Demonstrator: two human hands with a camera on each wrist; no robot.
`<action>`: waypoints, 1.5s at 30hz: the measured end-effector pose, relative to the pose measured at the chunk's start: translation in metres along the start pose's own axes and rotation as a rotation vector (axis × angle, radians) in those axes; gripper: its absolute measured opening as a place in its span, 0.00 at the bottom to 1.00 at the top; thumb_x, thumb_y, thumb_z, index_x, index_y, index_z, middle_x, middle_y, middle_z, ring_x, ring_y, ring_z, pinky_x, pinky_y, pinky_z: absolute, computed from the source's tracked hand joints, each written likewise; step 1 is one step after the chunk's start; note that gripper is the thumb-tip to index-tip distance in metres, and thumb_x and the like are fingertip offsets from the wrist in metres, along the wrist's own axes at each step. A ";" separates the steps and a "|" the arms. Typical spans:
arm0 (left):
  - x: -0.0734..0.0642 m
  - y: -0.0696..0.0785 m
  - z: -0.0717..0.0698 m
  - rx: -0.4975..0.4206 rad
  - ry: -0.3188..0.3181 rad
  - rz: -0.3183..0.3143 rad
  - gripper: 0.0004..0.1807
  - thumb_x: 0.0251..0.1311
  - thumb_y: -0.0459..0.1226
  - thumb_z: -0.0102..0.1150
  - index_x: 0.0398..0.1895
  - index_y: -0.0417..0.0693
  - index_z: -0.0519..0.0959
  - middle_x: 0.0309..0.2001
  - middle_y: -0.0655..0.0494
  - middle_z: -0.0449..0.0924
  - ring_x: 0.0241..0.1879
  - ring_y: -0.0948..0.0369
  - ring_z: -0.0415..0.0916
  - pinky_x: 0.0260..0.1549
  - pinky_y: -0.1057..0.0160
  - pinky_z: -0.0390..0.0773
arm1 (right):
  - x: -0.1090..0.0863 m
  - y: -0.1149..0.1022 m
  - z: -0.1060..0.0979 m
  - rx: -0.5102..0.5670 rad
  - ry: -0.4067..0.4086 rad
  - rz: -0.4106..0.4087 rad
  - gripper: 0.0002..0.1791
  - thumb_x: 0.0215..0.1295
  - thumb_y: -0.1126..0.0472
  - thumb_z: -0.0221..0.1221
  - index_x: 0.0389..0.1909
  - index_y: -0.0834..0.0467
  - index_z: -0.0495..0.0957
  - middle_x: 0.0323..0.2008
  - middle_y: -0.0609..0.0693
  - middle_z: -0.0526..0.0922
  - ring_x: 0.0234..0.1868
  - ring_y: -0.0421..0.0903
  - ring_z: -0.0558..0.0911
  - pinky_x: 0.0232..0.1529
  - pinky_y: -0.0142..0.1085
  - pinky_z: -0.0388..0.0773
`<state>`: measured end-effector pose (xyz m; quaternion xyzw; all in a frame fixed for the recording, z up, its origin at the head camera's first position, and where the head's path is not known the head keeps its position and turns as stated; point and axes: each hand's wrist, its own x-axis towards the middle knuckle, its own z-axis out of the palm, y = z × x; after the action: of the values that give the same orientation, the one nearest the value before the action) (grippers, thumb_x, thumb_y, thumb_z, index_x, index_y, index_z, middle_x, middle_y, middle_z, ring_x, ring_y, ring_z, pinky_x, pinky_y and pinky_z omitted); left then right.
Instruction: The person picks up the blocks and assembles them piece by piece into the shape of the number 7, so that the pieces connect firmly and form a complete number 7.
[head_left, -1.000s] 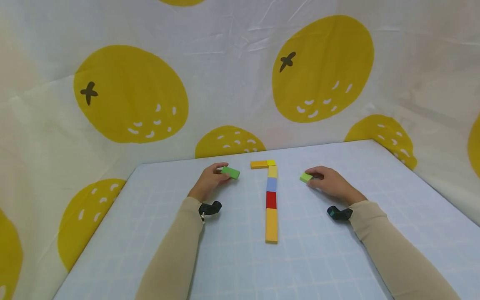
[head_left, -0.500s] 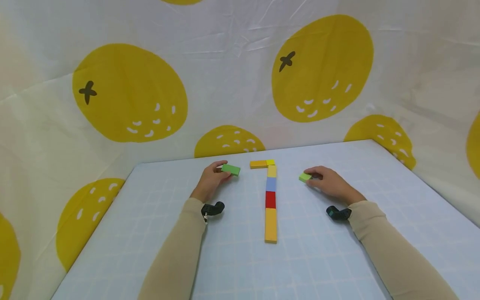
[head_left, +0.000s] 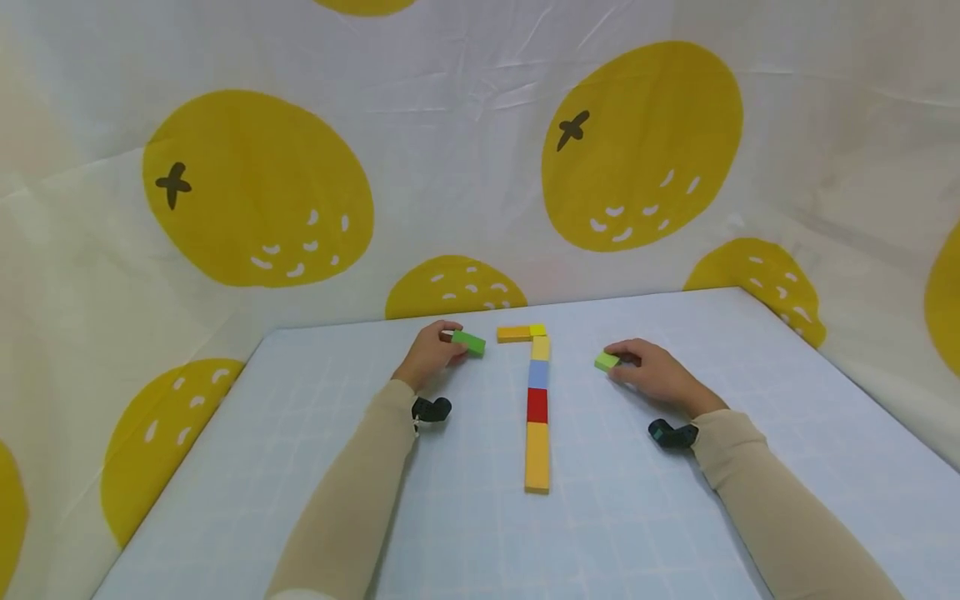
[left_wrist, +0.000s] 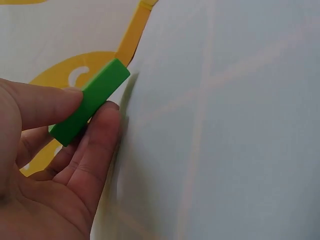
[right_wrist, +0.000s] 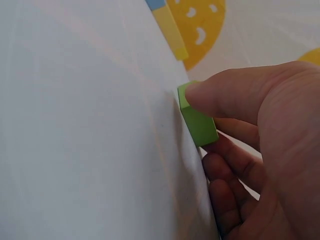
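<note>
My left hand pinches a green rectangular block between thumb and fingers, close over the table and left of the block row. On the other side, my right hand pinches a smaller light green block near the tabletop. Between the hands runs a straight row: a long orange block nearest me, then a red block, a blue block and a pale yellow block. At its far end a small bright yellow block joins another orange block pointing left.
The table has a light blue cloth with a pale grid. Behind it hangs a white curtain printed with large yellow fruit. Black wrist cameras sit on both forearms, the left one and the right one.
My left hand has shifted slightly right with the green block, nearer the far orange block. The right hand stays almost in place, and the row of blocks keeps its layout.
</note>
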<state>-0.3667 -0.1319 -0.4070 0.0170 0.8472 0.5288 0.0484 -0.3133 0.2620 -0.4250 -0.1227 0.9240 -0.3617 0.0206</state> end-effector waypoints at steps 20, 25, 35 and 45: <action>0.006 0.008 0.012 0.013 0.026 -0.038 0.24 0.68 0.38 0.62 0.65 0.45 0.73 0.47 0.47 0.78 0.39 0.57 0.81 0.47 0.61 0.80 | 0.001 0.002 0.000 -0.006 0.003 -0.001 0.27 0.69 0.53 0.62 0.65 0.58 0.74 0.64 0.60 0.73 0.65 0.59 0.69 0.67 0.58 0.62; 0.007 0.011 0.014 0.025 0.054 -0.045 0.23 0.68 0.38 0.62 0.65 0.46 0.73 0.45 0.48 0.80 0.38 0.57 0.80 0.44 0.61 0.80 | 0.001 -0.001 0.000 0.002 0.005 0.014 0.27 0.69 0.53 0.62 0.66 0.57 0.73 0.65 0.60 0.72 0.65 0.59 0.69 0.67 0.58 0.61; 0.015 0.017 0.019 0.068 0.088 -0.077 0.25 0.67 0.38 0.63 0.66 0.45 0.74 0.45 0.48 0.80 0.35 0.60 0.80 0.37 0.66 0.81 | 0.005 0.000 -0.002 -0.004 -0.001 0.026 0.26 0.69 0.54 0.61 0.66 0.57 0.73 0.65 0.58 0.72 0.66 0.58 0.68 0.68 0.57 0.60; 0.019 0.017 0.025 0.167 0.112 -0.070 0.28 0.64 0.39 0.63 0.68 0.44 0.73 0.41 0.50 0.82 0.32 0.61 0.77 0.45 0.61 0.78 | 0.005 0.001 -0.001 0.001 0.000 0.055 0.25 0.70 0.52 0.60 0.66 0.55 0.73 0.65 0.58 0.72 0.66 0.58 0.68 0.68 0.58 0.60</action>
<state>-0.3831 -0.1002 -0.4036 -0.0385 0.8897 0.4545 0.0178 -0.3189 0.2623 -0.4250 -0.0970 0.9269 -0.3613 0.0304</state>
